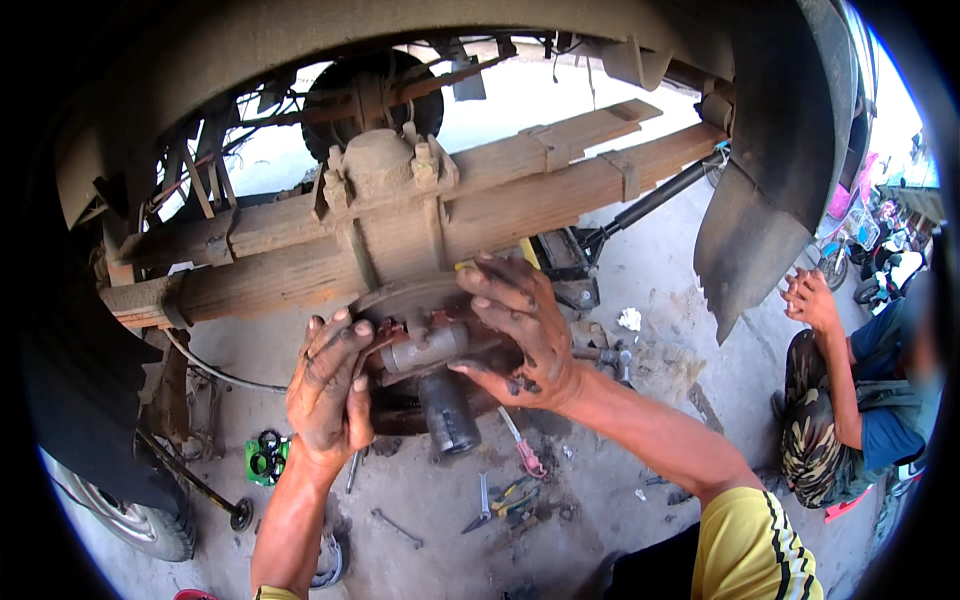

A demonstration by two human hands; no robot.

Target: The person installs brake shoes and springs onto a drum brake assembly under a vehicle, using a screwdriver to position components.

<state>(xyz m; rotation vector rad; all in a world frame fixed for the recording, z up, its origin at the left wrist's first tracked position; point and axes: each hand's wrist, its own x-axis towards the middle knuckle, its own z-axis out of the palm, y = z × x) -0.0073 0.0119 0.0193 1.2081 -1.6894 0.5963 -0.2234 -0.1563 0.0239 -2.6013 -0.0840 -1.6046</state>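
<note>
Hands up at the brake assembly now, one on each flank! The left hand (335,385) lies along the left edge of the brake assembly (408,300), fingers together and pointing upward; whether it grips or merely steadies, I cannot tell. Over on the upper right, the right hand (520,330) straddles the rim, fingers spread outside, thumb reaching in toward the middle. Opposite sides, so the push of each probably balances the other and leaves the centre unobstructed.

Biggest thing around: the rusty leaf spring (520,220), stretching right across above the brake assembly, bolted down under a heavy clamp, presumably to carry the vehicle's load. Well to the right of the brake assembly hangs a black mudguard (770,200), ragged at its lower edge. Below that mudguard, farther right, a co-worker (870,400) sits low, hands raised, apart from the action.

Smaller now: a dark metal cylinder (448,412) juts from the brake assembly's middle, toward the viewer, between the hands. Down left of the assembly, a green box (253,463) with black rings on it. And below the assembly, on the floor, a pink-handled tool (528,458), pliers (515,497) and a slim spanner (485,495), grouped likely for easy reach.
</note>
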